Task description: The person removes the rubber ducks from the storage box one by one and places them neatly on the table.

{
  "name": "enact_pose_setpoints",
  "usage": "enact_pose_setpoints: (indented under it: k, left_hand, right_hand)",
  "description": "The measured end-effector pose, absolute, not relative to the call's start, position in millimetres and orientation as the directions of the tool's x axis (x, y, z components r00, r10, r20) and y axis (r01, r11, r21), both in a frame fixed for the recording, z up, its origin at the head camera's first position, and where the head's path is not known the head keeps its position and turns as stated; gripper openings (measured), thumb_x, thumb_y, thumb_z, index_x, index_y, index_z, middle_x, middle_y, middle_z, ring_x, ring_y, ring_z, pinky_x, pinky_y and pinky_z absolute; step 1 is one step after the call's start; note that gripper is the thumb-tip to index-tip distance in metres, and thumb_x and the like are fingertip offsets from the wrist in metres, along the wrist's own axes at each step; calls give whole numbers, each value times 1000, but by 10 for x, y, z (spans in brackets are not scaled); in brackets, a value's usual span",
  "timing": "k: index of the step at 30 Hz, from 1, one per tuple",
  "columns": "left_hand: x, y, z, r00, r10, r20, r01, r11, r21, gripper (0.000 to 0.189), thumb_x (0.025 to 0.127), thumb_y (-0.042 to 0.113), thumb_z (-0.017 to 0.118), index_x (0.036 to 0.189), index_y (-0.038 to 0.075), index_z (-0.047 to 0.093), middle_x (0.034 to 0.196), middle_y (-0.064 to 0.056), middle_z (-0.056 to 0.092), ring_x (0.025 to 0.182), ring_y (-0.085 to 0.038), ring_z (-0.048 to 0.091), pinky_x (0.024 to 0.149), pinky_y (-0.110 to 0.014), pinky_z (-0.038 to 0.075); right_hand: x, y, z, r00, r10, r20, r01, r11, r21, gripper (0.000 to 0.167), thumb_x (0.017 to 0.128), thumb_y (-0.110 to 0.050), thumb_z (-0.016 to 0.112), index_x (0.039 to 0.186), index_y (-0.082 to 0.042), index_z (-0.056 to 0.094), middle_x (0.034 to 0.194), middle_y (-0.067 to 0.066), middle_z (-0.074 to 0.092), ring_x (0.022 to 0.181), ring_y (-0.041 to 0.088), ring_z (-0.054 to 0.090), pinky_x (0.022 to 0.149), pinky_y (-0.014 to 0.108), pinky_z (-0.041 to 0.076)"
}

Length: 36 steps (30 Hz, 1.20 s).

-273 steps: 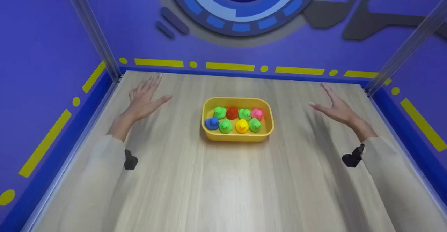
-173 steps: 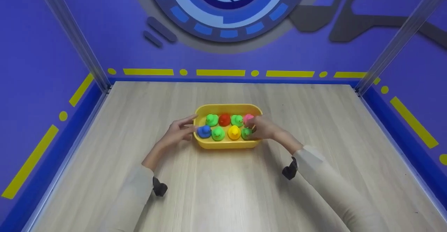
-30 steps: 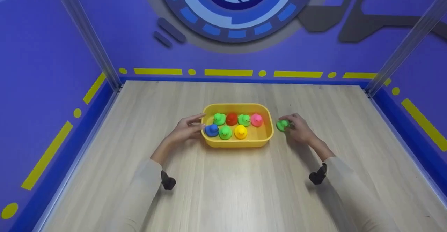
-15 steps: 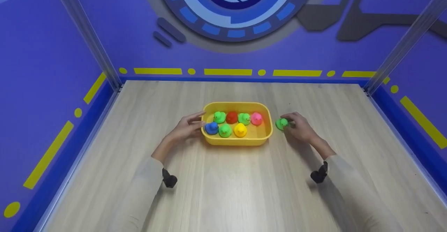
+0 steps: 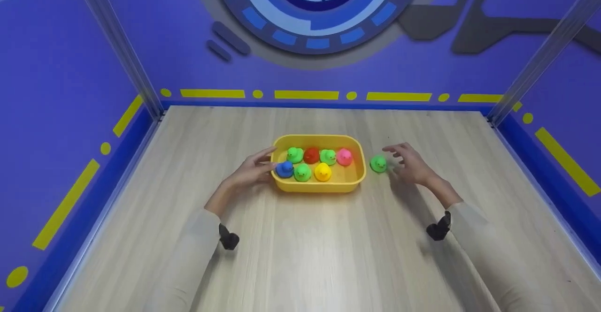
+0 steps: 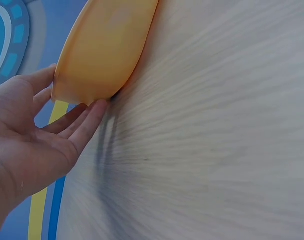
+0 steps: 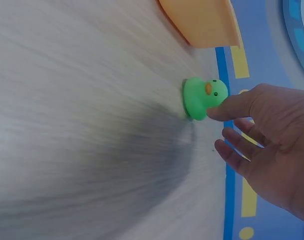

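A yellow plastic tub (image 5: 319,187) stands mid-table with several small rubber ducks inside: green, red, pink, yellow and blue. My left hand (image 5: 251,170) is at the tub's left end; in the left wrist view its fingers (image 6: 89,125) lie loosely extended against the end wall, thumb at the rim. A single green rubber duck (image 5: 378,163) sits upright on the table just right of the tub. Beside that duck, my right hand (image 5: 412,164) holds nothing, its fingers loosely spread. In the right wrist view the thumb (image 7: 226,109) overlaps the duck's side.
The wood-grain table (image 5: 300,246) meets a blue back wall (image 5: 188,30) with yellow dashes. Blue panels (image 5: 61,115) flank it, with metal posts at the rear corners. A black wrist mount (image 5: 439,227) sits at each sleeve end.
The green duck was taken from the tub's front right corner and placed on the table to its right. In the last half second my right hand let go and drew rightward.
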State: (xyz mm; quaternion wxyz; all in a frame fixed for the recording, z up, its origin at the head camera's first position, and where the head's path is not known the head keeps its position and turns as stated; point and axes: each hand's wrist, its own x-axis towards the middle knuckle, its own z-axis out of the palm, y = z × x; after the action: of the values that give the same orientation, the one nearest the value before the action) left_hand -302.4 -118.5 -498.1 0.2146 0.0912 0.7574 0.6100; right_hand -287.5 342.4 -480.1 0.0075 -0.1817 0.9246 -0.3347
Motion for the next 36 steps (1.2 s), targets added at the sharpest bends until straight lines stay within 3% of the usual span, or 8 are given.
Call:
enact_pose_setpoints:
  k: [4, 15, 23, 36]
  left_hand:
    - [-3041, -1201, -4970, -888, 398, -231, -143, 240, 960, 65, 105, 22, 60, 162, 22, 30, 158, -21, 39, 134, -37, 56, 108, -46, 54]
    - [-3057, -1164, -4984, -889, 388, -243, -171, 211, 962, 65, 104, 22, 61, 161, 22, 32, 158, -19, 39, 137, -35, 53, 108, -45, 54]
    - [-3024, -1155, -4985, -891, 389, -232, -167, 193, 967, 60, 105, 20, 59, 160, 19, 36, 156, -20, 40, 137, -36, 53, 110, -46, 52]
    - [-3024, -1161, -5012, -899, 365, -241, -166, 226, 960, 60, 103, 21, 62, 159, 23, 38, 156, -19, 41, 136, -36, 54, 106, -46, 54]
  right_hand:
    - [-2928, 3377, -4693, -928, -356, 114, -348, 713, -609, 54, 89, 18, 56, 141, 6, 52, 136, 33, 46, 126, 53, 49, 104, 68, 47]
    - [-3027, 3018, -4525, -894, -419, 157, -421, 669, -612, 47, 92, 7, 68, 137, 5, 57, 134, 31, 53, 123, 50, 54, 102, 64, 51]
    - [-3069, 2710, -4443, -879, -466, 107, -415, 635, -652, 42, 95, 4, 65, 136, 7, 57, 133, 29, 59, 121, 45, 58, 103, 58, 53]
    - [-3088, 2343, -4589, -787, -615, 37, -457, 542, -706, 37, 95, 3, 66, 131, 11, 60, 126, 30, 64, 112, 42, 65, 101, 55, 56]
